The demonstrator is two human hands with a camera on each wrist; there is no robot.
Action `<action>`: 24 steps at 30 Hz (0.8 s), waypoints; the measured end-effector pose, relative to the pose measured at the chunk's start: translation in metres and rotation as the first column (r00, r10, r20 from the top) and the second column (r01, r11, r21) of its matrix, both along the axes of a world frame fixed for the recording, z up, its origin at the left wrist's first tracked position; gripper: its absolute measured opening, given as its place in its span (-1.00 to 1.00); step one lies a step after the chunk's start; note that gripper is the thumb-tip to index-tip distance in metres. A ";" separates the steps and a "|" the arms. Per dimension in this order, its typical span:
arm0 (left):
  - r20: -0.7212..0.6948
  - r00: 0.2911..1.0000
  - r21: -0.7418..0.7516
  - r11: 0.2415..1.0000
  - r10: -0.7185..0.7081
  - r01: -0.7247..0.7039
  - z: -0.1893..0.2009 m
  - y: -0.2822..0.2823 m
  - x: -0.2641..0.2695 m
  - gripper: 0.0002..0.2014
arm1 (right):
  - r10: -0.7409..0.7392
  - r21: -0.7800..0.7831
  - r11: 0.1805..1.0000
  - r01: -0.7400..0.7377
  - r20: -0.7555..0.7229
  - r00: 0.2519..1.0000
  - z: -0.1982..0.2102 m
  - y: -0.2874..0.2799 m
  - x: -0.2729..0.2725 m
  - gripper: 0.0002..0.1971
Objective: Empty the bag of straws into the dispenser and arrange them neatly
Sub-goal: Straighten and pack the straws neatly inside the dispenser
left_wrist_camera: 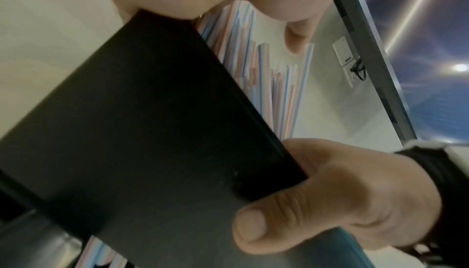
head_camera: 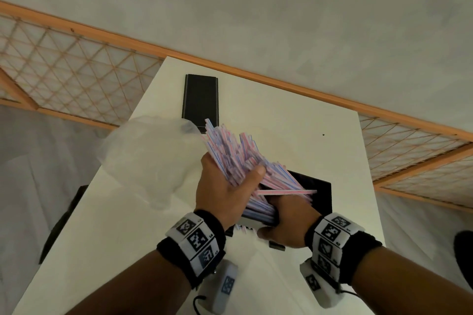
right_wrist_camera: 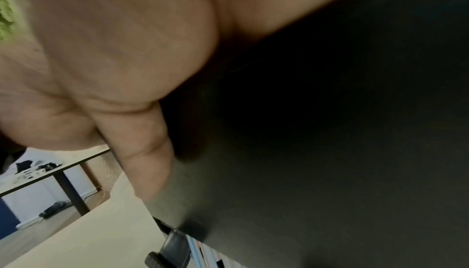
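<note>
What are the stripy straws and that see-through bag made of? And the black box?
The straws look like paper or thin plastic, white with pink and blue stripes; too blurred to say which. The bag seems to be thin clear plastic film: it is see-through and crumpled. The black dispenser looks like smooth matte plastic or painted metal, with a dull, even sheen.

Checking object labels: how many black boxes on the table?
2. One lies flat at the table's far end; the other, the dispenser, sits near, under the straws, with the right hand on it.
</note>
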State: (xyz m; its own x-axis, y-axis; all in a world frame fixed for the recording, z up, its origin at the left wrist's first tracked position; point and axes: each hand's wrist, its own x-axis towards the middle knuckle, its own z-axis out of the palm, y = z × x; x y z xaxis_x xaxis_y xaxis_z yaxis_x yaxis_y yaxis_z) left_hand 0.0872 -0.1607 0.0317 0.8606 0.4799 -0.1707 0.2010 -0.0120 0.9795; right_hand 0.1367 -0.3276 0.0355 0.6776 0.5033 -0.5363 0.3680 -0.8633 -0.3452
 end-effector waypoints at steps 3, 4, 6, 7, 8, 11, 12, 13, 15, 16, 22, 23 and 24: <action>-0.014 1.000 0.014 1.000 -0.004 0.004 -0.001 -0.002 -0.001 -0.10 | 0.114 -0.086 0.991 -0.107 0.083 0.990 -0.002 0.005 0.003 -0.30; -0.016 1.000 0.016 1.000 0.000 0.000 -0.001 -0.003 -0.001 -0.09 | 0.135 -0.107 0.986 -0.125 0.087 0.987 -0.003 0.005 0.005 -0.31; -0.020 1.000 0.018 1.000 0.007 -0.007 0.000 -0.003 -0.002 -0.11 | 0.123 -0.145 0.982 -0.118 0.024 0.992 0.000 0.006 0.007 -0.48; -0.023 1.000 0.017 1.000 0.009 -0.008 0.001 -0.003 -0.002 -0.12 | 0.126 -0.165 0.978 -0.126 -0.011 0.992 0.000 0.006 0.008 -0.53; -0.023 1.000 0.015 1.000 0.011 -0.011 0.002 -0.003 -0.002 -0.14 | 0.130 -0.171 0.976 -0.132 -0.024 0.991 0.000 0.006 0.008 -0.52; -0.019 1.000 0.031 0.999 0.011 -0.010 0.002 -0.003 -0.002 -0.13 | 0.128 -0.130 0.983 -0.131 -0.029 0.991 0.003 0.006 0.010 -0.29; -0.020 1.000 0.039 0.999 0.007 -0.007 0.002 -0.003 -0.002 -0.13 | 0.124 -0.123 0.984 -0.128 -0.041 0.991 0.004 0.007 0.009 -0.24; -0.023 1.000 0.037 0.999 0.006 -0.005 0.002 -0.003 -0.003 -0.13 | 0.118 -0.110 0.986 -0.122 -0.050 0.992 0.005 0.008 0.009 -0.20; -0.024 1.000 0.013 1.000 0.017 -0.017 0.001 -0.003 -0.003 -0.13 | 0.081 -0.076 0.993 -0.086 -0.067 0.994 0.003 0.008 0.011 -0.15; -0.027 0.999 0.003 1.000 0.020 -0.020 0.001 -0.002 -0.003 -0.14 | 0.051 -0.057 0.997 -0.055 -0.076 0.996 0.003 0.008 0.011 -0.16; -0.047 0.999 0.008 1.000 0.010 -0.010 0.001 0.001 -0.001 -0.30 | 0.057 -0.019 0.998 -0.058 -0.051 0.997 0.019 0.004 0.008 -0.30; -0.044 0.999 0.001 1.000 0.011 -0.011 0.001 0.001 -0.001 -0.30 | 0.070 0.005 0.998 -0.070 -0.050 0.996 0.022 0.000 0.006 -0.40; -0.039 0.999 -0.012 1.000 0.016 -0.017 0.001 0.002 -0.001 -0.32 | 0.084 0.033 0.996 -0.082 -0.045 0.995 0.026 -0.005 0.004 -0.44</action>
